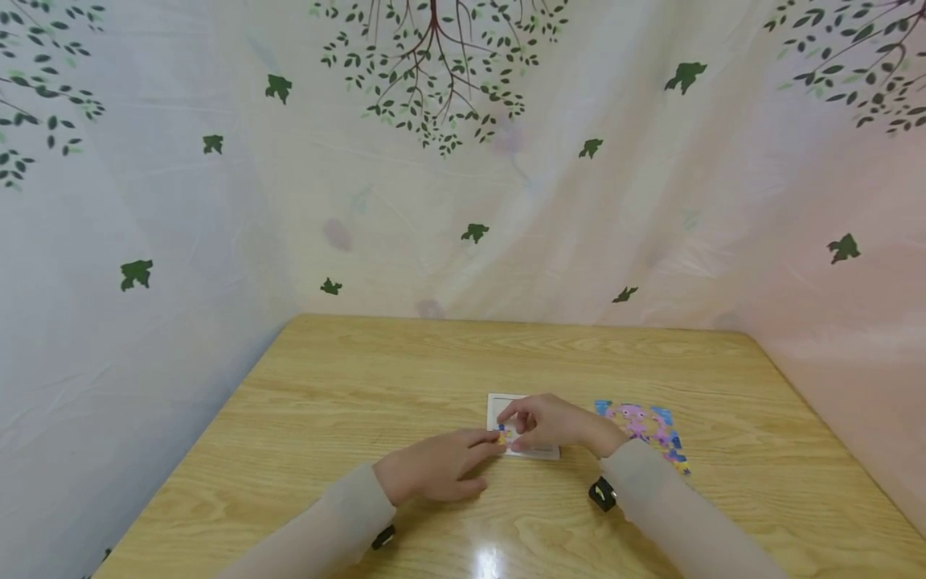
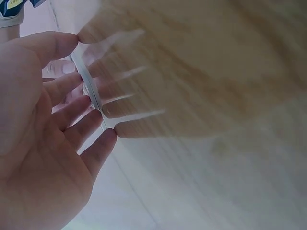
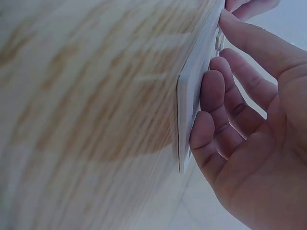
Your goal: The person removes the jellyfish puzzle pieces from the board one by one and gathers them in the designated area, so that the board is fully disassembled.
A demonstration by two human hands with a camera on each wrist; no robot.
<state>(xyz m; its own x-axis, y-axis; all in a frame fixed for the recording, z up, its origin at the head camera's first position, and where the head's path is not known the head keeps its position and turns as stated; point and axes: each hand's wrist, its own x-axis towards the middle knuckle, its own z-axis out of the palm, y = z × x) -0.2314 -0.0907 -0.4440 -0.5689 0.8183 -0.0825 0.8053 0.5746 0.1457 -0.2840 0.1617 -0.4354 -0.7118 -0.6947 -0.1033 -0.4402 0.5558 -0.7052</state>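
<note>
A small white puzzle tray [image 1: 493, 406] lies flat on the table, with a few colourful puzzle pieces [image 1: 504, 437] at its left side. My left hand [image 1: 441, 466] rests low beside it, fingers extended and fingertips at the tray's near left edge. In the left wrist view its fingers spread along the thin tray edge [image 2: 88, 84]. Over the tray is my right hand [image 1: 557, 422], thumb and index finger bent and apart around the pieces. The right wrist view shows its fingertips [image 3: 201, 124] on the tray's face and the thumb close to a small raised piece [image 3: 219, 40].
To the right of the tray, partly behind the right forearm, lies a group of pink, blue and yellow puzzle pieces [image 1: 635, 414]. The wooden table [image 1: 362, 378] reaches back to a leaf-patterned curtain [image 1: 405, 241]. Each wrist wears a small black device [image 1: 602, 494].
</note>
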